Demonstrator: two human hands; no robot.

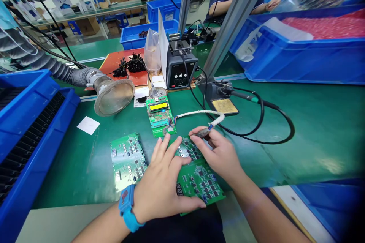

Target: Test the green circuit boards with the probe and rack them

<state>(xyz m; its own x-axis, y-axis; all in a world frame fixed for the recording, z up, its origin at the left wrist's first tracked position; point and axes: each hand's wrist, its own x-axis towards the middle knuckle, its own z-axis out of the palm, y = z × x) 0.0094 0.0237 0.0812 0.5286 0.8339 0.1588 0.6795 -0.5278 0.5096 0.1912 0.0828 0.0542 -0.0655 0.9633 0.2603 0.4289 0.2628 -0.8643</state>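
Observation:
My left hand (pixel 162 174), a blue band at its wrist, lies spread over a green circuit board panel (pixel 196 178). Its thumb rests on the lower part, near a digit display, and its fingers reach the far edge. Between the thumb and fingers of my right hand (pixel 219 152) is a grey wired probe (pixel 203 133), held at the panel's far edge; its tip is hidden. A white-sleeved cable (pixel 199 112) runs from it to a small green test board (pixel 159 115) with a lit yellow screen. Left of my hands lies another circuit board panel (pixel 128 159).
A fume extraction hose (pixel 114 97) hangs at left above blue bins (pixel 57 117). Behind the test board stands a soldering station (pixel 181 68); its iron (pixel 245 97) rests in a stand with a sponge. A blue crate (pixel 305 60) is at right. Another person (pixel 225 0) sits beyond.

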